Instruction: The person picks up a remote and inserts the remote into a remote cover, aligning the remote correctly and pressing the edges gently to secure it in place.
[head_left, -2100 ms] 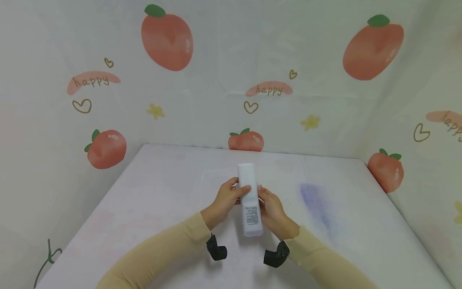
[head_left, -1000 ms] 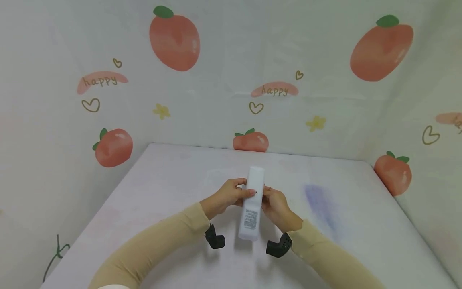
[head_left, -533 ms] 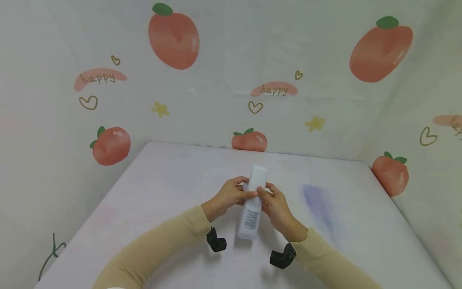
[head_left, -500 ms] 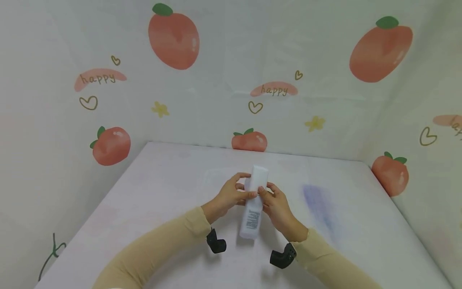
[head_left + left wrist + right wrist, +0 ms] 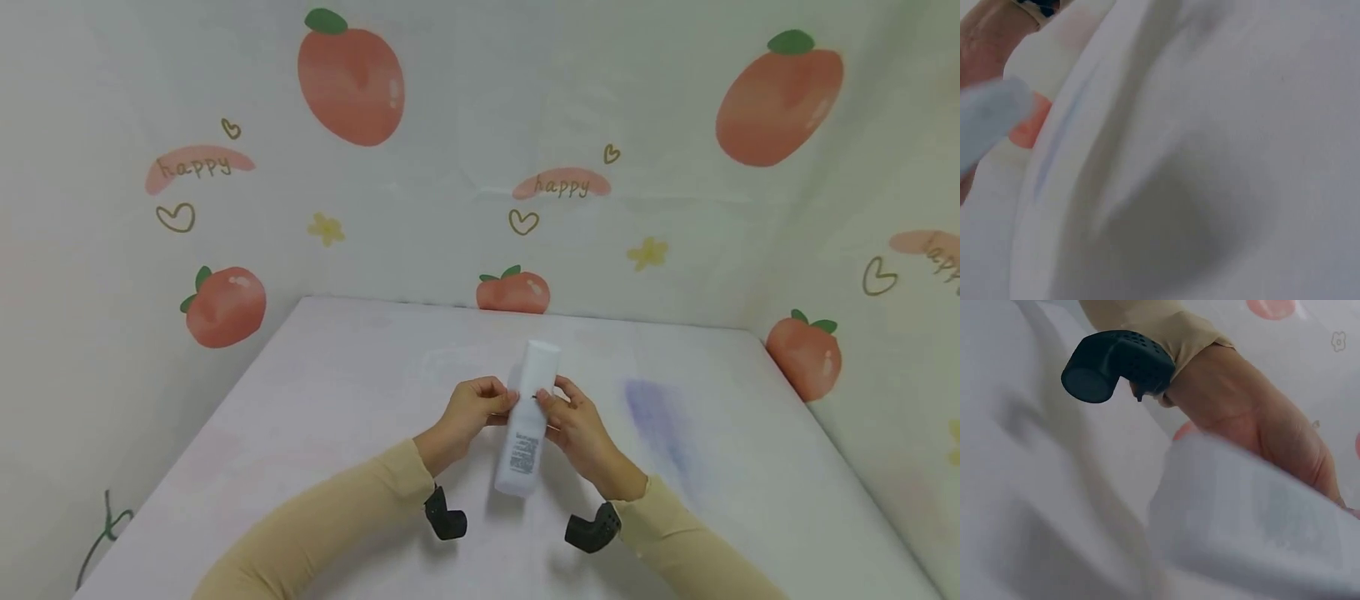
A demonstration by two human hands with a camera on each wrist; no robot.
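Observation:
A white bottle [image 5: 529, 429] with a long white cap is held above the table, its far end leaning a little right. Small grey print covers its lower half. My left hand [image 5: 468, 412] pinches its left edge near the seam, fingers curled. From the right side, my right hand [image 5: 579, 429] grips it, thumb across the front and fingers partly hidden behind. The left wrist view has a blurred end of the bottle [image 5: 991, 119] at its left edge. In the right wrist view, the bottle [image 5: 1254, 519] lies large in front of the left hand [image 5: 1260, 412].
The white table [image 5: 360, 367] has a purple-blue smear [image 5: 660, 417] on the right. Behind it hangs a pale cloth [image 5: 450, 108] printed with fruit, hearts and flowers. Black wrist cameras [image 5: 446, 515] sit under both sleeves. A green cord-like line [image 5: 108, 525] shows at lower left.
The right thumb has come round onto the bottle's front. My left thumb has drawn back from the front to the left edge. The bottle's far end now leans further right.

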